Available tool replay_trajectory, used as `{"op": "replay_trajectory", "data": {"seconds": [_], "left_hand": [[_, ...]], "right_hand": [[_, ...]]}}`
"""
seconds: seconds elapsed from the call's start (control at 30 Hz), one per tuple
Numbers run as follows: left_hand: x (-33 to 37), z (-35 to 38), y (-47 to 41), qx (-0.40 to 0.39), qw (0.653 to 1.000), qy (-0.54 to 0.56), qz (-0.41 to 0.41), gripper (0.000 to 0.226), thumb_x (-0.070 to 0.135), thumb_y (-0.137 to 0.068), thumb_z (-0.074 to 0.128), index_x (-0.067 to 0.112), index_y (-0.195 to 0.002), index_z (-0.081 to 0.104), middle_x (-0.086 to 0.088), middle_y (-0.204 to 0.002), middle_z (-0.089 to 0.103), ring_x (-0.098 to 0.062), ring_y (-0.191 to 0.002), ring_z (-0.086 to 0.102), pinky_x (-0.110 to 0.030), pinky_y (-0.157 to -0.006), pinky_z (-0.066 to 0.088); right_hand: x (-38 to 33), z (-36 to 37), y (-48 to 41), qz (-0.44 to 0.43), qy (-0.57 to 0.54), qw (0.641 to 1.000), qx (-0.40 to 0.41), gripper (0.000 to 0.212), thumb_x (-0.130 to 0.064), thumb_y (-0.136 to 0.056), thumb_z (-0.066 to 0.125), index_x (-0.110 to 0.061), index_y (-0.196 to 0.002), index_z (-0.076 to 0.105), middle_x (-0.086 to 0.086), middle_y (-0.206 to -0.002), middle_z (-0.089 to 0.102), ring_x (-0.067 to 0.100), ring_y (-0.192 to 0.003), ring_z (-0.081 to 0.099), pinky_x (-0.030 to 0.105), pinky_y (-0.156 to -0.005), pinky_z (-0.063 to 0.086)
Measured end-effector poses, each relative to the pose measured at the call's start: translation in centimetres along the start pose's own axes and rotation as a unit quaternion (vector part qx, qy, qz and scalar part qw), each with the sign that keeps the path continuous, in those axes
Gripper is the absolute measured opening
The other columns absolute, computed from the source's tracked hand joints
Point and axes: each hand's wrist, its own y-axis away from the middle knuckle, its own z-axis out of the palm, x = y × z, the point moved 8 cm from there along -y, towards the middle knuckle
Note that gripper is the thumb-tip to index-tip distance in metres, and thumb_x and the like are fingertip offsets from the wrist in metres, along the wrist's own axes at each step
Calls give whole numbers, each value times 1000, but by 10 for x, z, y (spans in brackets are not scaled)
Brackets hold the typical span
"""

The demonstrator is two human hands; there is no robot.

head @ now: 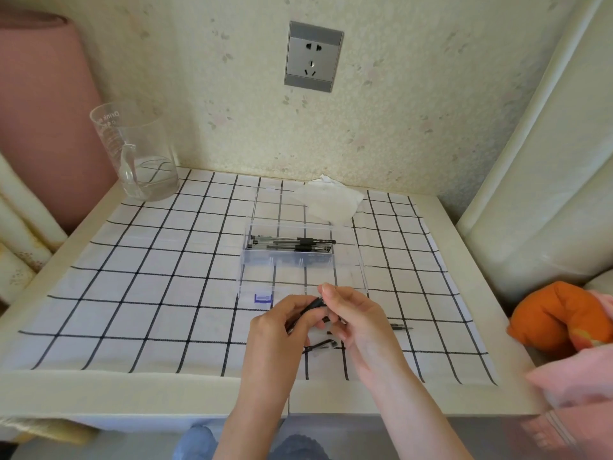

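Over the near middle of the checked cloth, my left hand (282, 322) grips a black pen barrel (310, 307). My right hand (348, 313) pinches the barrel's upper end between thumb and fingers. Below the hands a black pen part (320, 344) lies on the cloth, and a thin refill (399, 326) lies to the right. Behind the hands stands a clear plastic pen case (288, 257) with its lid open toward me, holding a few black gel pens (292, 244). A small blue clasp (263, 298) marks the lid's near left corner.
A clear measuring cup (136, 151) with some water stands at the back left corner. A crumpled white tissue (328, 199) lies behind the case. An orange cloth object (560, 313) sits at the right edge, a pink roll (43, 111) at the left. A wall socket (313, 56) is above.
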Motion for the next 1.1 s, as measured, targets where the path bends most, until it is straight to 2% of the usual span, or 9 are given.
{"op": "replay_trajectory", "data": {"seconds": [0.1,0.17,0.27,0.43,0.6,0.73,0.77,0.93,1.1], "left_hand": [[-2,-3,0,14,1000,-11,1,14,18,-84,64,31,-80,63,20,-61,66,6,-58,58,-4,-57,41],[-6,-7,-1,35,999,-6,-3,7,19,-84,63,26,-84,63,14,-62,67,6,-60,59,-3,-57,40],[-8,-13,-2,61,998,9,-6,7,23,-88,58,26,-83,62,7,-67,68,-4,-59,55,-11,-55,43],[-9,-9,-2,50,999,6,-13,20,20,-94,47,34,-85,58,10,-77,67,-1,-69,56,-7,-63,42],[-7,-7,-1,35,999,3,-8,20,18,-92,51,36,-86,58,10,-78,67,1,-71,57,-3,-64,40],[-9,-9,-2,39,999,-3,0,17,23,-89,54,38,-85,61,13,-73,67,-2,-66,59,-7,-61,42],[-9,-9,-2,41,999,-5,2,18,24,-89,55,40,-85,61,14,-74,66,-4,-64,58,-8,-60,43],[-11,-13,-3,59,998,-6,-2,16,29,-87,58,44,-89,64,18,-75,65,-4,-61,56,-19,-62,48],[-9,-14,-2,58,998,-15,10,19,30,-85,60,47,-91,62,22,-80,67,0,-78,61,-26,-70,52]], "right_hand": [[-2,1,2,-9,24,1000,-1,12,-30,-72,72,-19,-75,75,-6,-54,54,12,-57,47,18,-46,33],[-11,-6,4,-66,139,988,7,9,-25,-78,72,-21,-86,74,-7,-64,61,4,-58,54,13,-50,39],[-19,-14,8,-165,367,916,-6,7,-19,-80,71,-24,-84,73,-9,-79,66,0,-71,56,11,-65,41],[7,-17,11,-174,582,792,-62,11,-35,-81,67,-33,-92,69,-19,-91,51,-2,-83,48,11,-70,38],[9,-10,14,-221,627,743,-73,14,-34,-83,65,-27,-95,63,-14,-102,50,3,-92,47,26,-71,46],[10,-3,17,-291,640,708,-71,9,-32,-83,65,-25,-87,61,-15,-94,55,2,-92,50,22,-58,47],[10,-4,18,-292,627,719,-68,8,-32,-84,62,-24,-86,61,-16,-94,56,2,-91,52,21,-60,48],[-9,-27,10,-188,410,892,-19,10,-18,-91,57,-28,-89,60,-10,-84,69,2,-72,66,12,-70,47],[-38,-31,3,-177,300,937,1,13,-15,-94,52,-16,-98,65,-19,-62,60,-3,-57,54,11,-54,39]]}}
